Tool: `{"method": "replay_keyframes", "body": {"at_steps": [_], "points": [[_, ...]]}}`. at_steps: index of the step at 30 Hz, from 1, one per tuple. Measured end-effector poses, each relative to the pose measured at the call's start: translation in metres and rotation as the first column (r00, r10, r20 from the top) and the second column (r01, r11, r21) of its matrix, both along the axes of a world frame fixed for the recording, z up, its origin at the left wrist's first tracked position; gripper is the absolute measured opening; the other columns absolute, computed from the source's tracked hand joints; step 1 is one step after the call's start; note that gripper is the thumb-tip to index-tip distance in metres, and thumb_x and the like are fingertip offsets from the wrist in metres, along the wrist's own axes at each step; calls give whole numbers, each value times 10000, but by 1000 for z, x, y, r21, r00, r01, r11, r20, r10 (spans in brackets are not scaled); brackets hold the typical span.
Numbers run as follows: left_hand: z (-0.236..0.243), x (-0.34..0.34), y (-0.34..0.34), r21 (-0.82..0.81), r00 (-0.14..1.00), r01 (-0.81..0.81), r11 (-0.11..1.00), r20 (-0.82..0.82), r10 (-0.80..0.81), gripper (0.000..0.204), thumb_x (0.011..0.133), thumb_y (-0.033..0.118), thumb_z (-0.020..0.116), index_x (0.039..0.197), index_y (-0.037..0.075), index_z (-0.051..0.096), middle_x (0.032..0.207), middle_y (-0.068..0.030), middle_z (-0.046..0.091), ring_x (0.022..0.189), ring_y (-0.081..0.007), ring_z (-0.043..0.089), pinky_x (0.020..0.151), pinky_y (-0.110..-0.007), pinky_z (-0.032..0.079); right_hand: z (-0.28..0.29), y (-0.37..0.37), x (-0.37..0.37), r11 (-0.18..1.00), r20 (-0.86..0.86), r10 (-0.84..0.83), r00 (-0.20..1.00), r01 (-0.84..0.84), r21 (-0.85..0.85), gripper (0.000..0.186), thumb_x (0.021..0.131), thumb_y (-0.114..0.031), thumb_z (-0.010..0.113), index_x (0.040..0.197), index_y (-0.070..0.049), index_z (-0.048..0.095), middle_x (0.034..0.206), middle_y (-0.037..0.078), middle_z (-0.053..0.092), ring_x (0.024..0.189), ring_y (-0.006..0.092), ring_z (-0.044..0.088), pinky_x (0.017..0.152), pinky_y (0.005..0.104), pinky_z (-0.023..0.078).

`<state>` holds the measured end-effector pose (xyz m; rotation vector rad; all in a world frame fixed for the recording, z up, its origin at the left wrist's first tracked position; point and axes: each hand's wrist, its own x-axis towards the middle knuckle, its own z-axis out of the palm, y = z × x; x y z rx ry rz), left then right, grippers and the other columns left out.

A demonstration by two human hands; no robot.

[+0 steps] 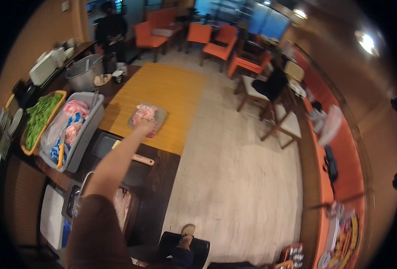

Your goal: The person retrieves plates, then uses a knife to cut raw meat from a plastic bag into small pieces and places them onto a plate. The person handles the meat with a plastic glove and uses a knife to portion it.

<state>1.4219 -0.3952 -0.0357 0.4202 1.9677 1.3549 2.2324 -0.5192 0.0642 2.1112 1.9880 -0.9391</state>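
Observation:
My left arm, in a brown sleeve, stretches forward over the table. My left hand is at the near edge of a grey square tray with pink sliced meat on it. Its fingers are blurred against the meat, so I cannot tell their grip. Some pink meat shows just below the hand. The tray rests on the yellow tabletop. Beneath my forearm lie a dark shallow tray and a tool with a pale handle. My right hand is out of view.
On the left stand a grey tub of bagged meat with an orange-handled tool, a basket of greens and a metal pot. A person in dark clothes stands beyond. Chairs and a bench line the room.

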Motion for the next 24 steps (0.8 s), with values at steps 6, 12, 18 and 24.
{"method": "replay_keyframes", "body": {"at_steps": [6,12,18,24], "points": [[-151,-37,18,-17,708,-641,767,373,600,341,933,198,629,1222,26,574,1023,-165,621,746,-294,638,617,-426,605,-144,109,46,986,-31,-148,989,144,-89,326,996,-264,578,1200,-15,630,1018,197,669,885,345,646,748,460,530],[-187,-48,29,15,424,-879,476,478,769,329,931,81,603,1239,-10,527,931,-146,602,719,-282,634,606,-390,597,-241,298,-26,959,-177,-46,983,-6,-285,235,976,-220,598,1121,-41,640,895,141,634,759,288,599,641,414,496],[-201,-48,50,-45,343,-924,380,340,875,321,916,54,609,1190,-88,520,828,-149,635,634,-249,652,517,-361,565,-284,531,-51,942,-216,66,974,-132,-310,143,956,-176,617,1042,-66,651,773,85,599,633,230,551,534,369,462],[-188,-17,95,98,111,-989,106,44,993,162,913,66,633,1029,-44,602,812,-119,648,626,-219,629,561,-347,524,-279,817,-73,932,-278,267,923,-321,-171,54,936,-132,637,963,-92,661,650,29,563,506,173,504,427,323,429]]}}
